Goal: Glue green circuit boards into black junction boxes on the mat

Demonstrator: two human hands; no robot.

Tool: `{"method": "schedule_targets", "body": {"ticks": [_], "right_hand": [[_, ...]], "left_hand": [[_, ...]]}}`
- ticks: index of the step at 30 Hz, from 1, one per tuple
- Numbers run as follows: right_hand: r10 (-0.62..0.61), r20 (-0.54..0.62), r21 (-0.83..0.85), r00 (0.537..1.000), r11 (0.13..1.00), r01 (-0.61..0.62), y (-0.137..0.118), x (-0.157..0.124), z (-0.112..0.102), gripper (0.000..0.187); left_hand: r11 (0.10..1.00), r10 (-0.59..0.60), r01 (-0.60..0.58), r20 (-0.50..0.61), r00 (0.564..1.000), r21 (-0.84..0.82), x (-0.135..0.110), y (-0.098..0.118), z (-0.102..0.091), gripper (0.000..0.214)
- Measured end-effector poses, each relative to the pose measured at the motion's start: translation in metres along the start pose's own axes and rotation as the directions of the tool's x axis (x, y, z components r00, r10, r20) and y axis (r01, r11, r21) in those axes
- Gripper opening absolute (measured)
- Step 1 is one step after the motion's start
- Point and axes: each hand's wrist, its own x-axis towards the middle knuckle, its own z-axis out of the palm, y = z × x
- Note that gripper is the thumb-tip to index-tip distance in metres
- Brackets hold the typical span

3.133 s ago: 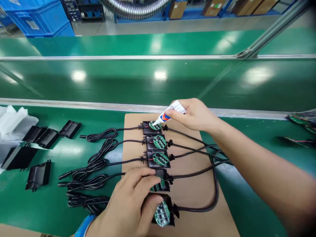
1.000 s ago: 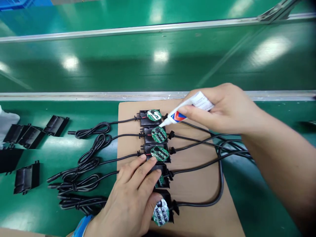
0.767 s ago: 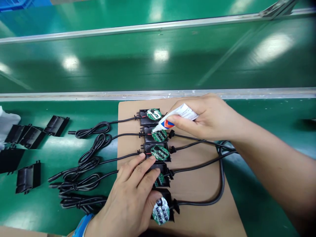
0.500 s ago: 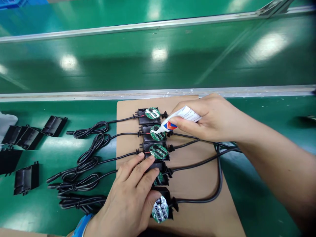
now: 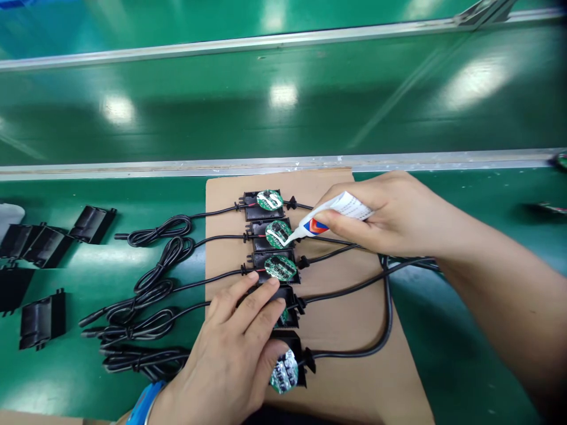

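Right hand (image 5: 381, 218) is pinching a white tube (image 5: 315, 226) snugly between thumb and fingers, and the nozzle is sitting at the right edge of the second board (image 5: 278, 234) from the far end. A white line is showing there, so I'm guessing they're partway through dabbing that one. Far board (image 5: 270, 200) is already wearing its squiggle; the third board (image 5: 280, 267) is looking bare. IMO the next move is calling for a clean finish, then lifting the tip clear. Left hand (image 5: 234, 342) is lying spread over the nearer black housings (image 5: 290, 295), apparently gripping nothing, thumb resting against the nearest board (image 5: 284, 372). They're all sitting on cardboard (image 5: 345, 321).
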Motion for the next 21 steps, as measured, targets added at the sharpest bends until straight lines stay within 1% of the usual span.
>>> {"method": "schedule_targets", "body": {"ticks": [3, 8, 12, 16, 17, 19, 21], "right_hand": [[0.018, -0.013, -0.01, 1.0, 1.0, -0.018, 0.002, 0.002, 0.001, 0.032], [0.003, -0.036, -0.01, 0.999, 1.0, -0.004, 0.002, 0.008, 0.004, 0.032], [0.015, -0.048, -0.029, 0.999, 0.999, -0.016, 0.004, 0.01, 0.006, 0.032], [0.024, -0.036, -0.054, 0.999, 0.998, -0.026, 0.004, 0.002, 0.003, 0.03], [0.023, -0.048, -0.046, 0.999, 0.999, -0.026, 0.002, -0.001, 0.002, 0.03], [0.005, -0.058, 0.031, 0.998, 1.0, -0.003, -0.004, -0.006, 0.0, 0.026], [0.003, -0.017, 0.119, 1.0, 0.993, -0.001, -0.011, -0.009, 0.001, 0.024]], "left_hand": [[1.0, 0.009, -0.009, 0.03, 1.0, 0.021, 0.0, 0.0, 0.0, 0.043], [0.998, 0.023, -0.028, 0.094, 0.995, 0.054, -0.002, 0.0, 0.0, 0.049], [0.997, 0.027, -0.035, 0.114, 0.993, 0.065, -0.001, 0.001, -0.001, 0.048], [0.998, 0.025, -0.032, 0.118, 0.993, 0.061, 0.001, 0.002, -0.001, 0.046], [0.998, 0.022, -0.029, 0.116, 0.993, 0.059, 0.001, 0.003, -0.001, 0.045], [0.998, 0.014, -0.02, 0.107, 0.994, 0.053, 0.001, 0.003, -0.001, 0.044], [0.999, 0.004, -0.009, 0.093, 0.996, 0.051, 0.001, 0.004, 0.0, 0.043]]}}
